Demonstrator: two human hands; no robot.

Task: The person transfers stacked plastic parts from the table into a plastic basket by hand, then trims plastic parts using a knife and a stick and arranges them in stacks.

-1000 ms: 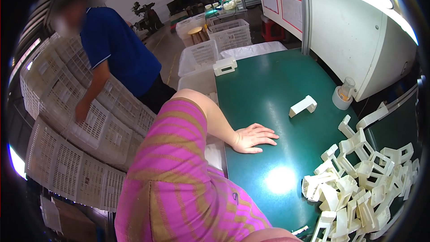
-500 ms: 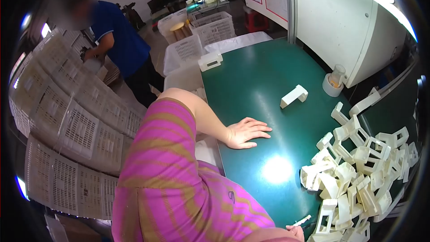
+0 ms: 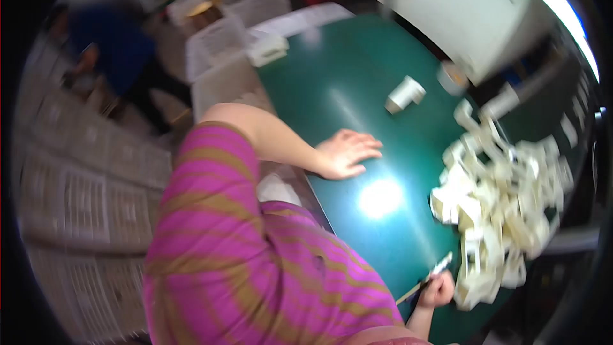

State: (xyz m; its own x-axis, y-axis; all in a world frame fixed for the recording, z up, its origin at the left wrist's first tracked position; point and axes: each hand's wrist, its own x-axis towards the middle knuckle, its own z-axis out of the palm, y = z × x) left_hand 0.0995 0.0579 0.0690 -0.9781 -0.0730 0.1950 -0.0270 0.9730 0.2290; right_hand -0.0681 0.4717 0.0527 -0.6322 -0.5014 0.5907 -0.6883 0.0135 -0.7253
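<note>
Head view: a smooth, glossy green table (image 3: 354, 48) is covered at right by a heap of off-white, angular, hollow parts (image 3: 501, 207). The left hand (image 3: 348, 154) is laid flat, fingers parted. The right hand (image 3: 439, 289) is curled beside a slim, straight stick (image 3: 440, 266); gripping cannot be confirmed. Left of the heap, the stick is slanted lengthwise, white end pointed up-right.

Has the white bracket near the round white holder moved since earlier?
No: against the round white holder, the white bracket keeps its place on the green tabletop; only the view shifted.
</note>
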